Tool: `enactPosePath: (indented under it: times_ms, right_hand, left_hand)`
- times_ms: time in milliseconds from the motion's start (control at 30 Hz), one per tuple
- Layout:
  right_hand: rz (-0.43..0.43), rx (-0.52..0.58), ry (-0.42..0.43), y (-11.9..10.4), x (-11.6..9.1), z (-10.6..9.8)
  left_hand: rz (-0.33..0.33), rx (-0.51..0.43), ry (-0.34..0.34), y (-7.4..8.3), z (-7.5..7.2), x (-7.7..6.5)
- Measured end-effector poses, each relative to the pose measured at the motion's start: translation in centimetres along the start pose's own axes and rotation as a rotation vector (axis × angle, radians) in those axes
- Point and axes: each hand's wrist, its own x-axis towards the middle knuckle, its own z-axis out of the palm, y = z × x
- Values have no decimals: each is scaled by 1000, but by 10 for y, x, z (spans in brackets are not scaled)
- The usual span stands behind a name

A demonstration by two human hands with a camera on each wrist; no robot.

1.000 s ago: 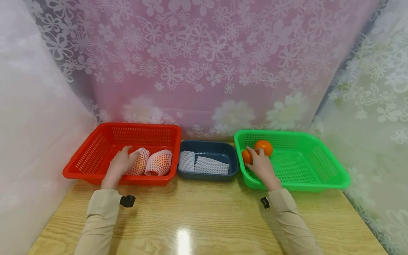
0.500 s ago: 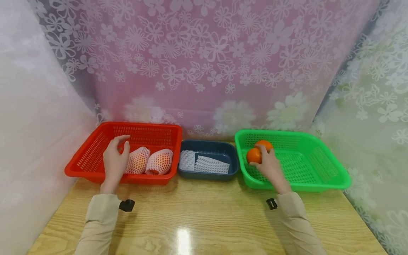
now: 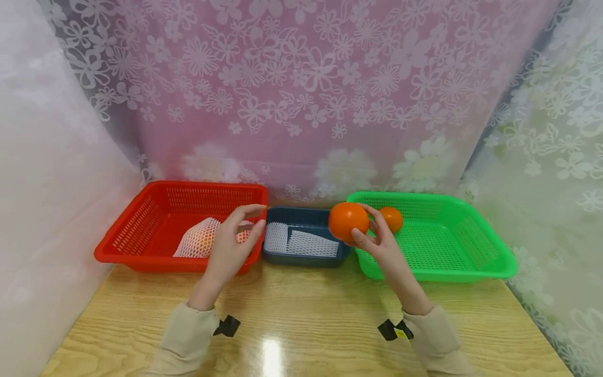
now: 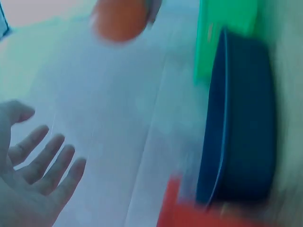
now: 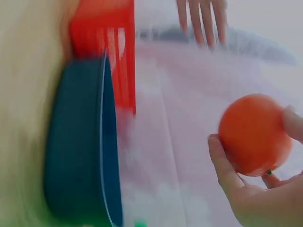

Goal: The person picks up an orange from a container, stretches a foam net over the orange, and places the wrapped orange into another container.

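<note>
My right hand (image 3: pixel 383 238) grips an orange (image 3: pixel 347 222) between thumb and fingers, raised above the left end of the green basket (image 3: pixel 471 272). In the right wrist view the orange (image 5: pixel 254 135) shows whole, fingertips at its sides. My left hand (image 3: pixel 231 246) holds nothing; its fingers are relaxed and apart, over the right side of the red basket (image 3: pixel 127 254). The left wrist view shows that hand (image 4: pixel 35 175) with spread fingers, away from the fruit. Below it in the red basket lie two fruits in white foam nets (image 3: pixel 200 238), one partly hidden by the hand.
Between the baskets stands a dark blue tray (image 3: pixel 308 262) with two white foam net sleeves (image 3: pixel 313 243) in it. Another orange (image 3: pixel 392 219) lies in the green basket. All stand on a wooden table (image 3: pixel 301 314) before a flowered pink curtain (image 3: pixel 301 104).
My right hand has lifted the orange out of the green basket and brought it left, toward the tray. My left hand has moved right from the red basket's middle to its right side.
</note>
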Motion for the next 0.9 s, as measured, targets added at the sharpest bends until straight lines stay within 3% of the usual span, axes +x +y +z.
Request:
enactPosePath:
  times_ms: [200,300,367,467,600,900]
  right_hand:
    - [-58,256,-142,7,-12,35]
    - [-76,347,-225,15,-16,47]
    - [-85,362,-266,19,-18,52]
    - [-83,327,-277,24,-21,55]
    - [-75,220,-224,27,-23,53]
    - [-170,-32,-186,39,-26,51]
  left_hand:
    - [-74,-169,-253,12,44,-12]
    - [-113,-219,-308,14,59,-17]
    - [-132,-241,-307,14,65,-20]
    - [-157,-263,-280,15,68,-23]
    - [-191,-264,-262,15,68,-27]
    - [-234,-266,-317,5,71,-42]
